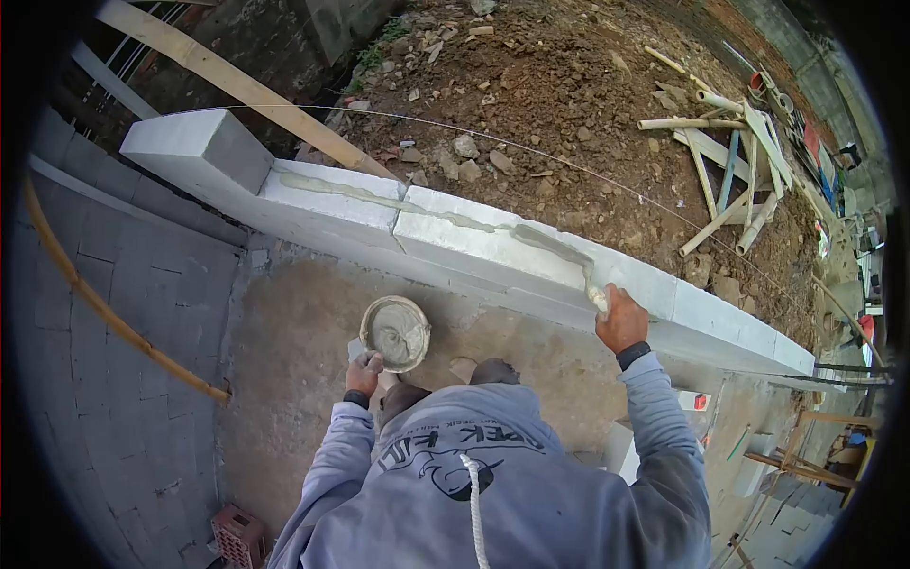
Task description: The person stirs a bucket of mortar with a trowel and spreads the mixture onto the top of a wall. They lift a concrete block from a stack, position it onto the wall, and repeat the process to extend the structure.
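My right hand [621, 321] is closed around the pale handle of a trowel [597, 297]. Its grey, mortar-smeared blade lies along the top of a white block wall [531, 264]. A strip of wet grey mortar [346, 190] runs along the wall top to the left of it. My left hand [363, 372] is closed on a small flat pale piece [354, 348], whose kind I cannot make out. That hand is right beside the rim of a round bucket [424, 334] of grey mortar, standing on the floor by my feet.
One raised block [194, 142] sits at the wall's left end. A string [531, 147] stretches beyond the wall, over soil and rubble [531, 76]. Pipes and wood strips [735, 180] lie at right. A wooden plank [246, 90] slants behind; a red crate [239, 533] stands lower left.
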`<action>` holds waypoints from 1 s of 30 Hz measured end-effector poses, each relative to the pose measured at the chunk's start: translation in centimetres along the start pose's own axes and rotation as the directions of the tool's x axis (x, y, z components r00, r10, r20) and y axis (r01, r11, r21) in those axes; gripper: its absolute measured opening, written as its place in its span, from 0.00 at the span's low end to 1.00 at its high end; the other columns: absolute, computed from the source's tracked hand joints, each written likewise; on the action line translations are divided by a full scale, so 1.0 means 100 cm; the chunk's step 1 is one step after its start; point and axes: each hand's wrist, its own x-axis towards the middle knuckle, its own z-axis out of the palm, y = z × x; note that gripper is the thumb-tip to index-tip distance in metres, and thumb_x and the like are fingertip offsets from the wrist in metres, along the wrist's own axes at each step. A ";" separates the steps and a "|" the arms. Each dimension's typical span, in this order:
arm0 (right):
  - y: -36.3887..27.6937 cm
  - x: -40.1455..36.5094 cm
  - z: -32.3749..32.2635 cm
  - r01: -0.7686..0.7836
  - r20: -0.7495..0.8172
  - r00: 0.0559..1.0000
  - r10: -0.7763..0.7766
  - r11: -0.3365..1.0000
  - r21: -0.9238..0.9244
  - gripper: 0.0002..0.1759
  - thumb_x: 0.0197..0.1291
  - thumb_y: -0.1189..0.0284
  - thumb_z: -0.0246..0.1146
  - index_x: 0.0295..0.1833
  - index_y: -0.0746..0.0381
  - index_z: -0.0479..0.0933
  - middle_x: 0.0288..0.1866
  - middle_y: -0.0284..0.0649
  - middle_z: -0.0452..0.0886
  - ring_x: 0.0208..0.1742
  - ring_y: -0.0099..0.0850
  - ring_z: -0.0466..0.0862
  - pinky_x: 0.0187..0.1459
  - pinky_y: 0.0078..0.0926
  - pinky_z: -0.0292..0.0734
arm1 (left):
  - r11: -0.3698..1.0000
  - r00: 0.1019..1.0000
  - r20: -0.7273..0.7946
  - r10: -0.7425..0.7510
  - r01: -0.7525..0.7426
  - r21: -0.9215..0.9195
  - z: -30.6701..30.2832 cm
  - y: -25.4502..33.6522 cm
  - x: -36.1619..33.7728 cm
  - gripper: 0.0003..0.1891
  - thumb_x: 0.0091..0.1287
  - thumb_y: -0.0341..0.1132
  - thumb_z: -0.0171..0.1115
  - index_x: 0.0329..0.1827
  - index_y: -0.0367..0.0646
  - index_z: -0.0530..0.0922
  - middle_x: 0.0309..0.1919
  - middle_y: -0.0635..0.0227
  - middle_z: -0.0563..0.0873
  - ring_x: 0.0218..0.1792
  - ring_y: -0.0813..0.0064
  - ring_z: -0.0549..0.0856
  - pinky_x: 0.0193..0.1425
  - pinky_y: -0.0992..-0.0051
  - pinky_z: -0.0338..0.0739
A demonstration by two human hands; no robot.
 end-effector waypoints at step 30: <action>-0.299 -0.003 0.195 -0.550 -0.033 0.807 0.589 0.771 0.320 0.27 0.42 0.73 0.66 0.50 0.62 0.64 0.44 0.48 0.69 0.47 0.47 0.75 0.43 0.40 0.74 | 0.726 0.977 0.214 0.016 -0.158 0.669 -0.240 -0.001 0.073 0.18 0.59 0.47 0.58 0.33 0.38 0.81 0.23 0.60 0.84 0.30 0.66 0.84 0.37 0.69 0.75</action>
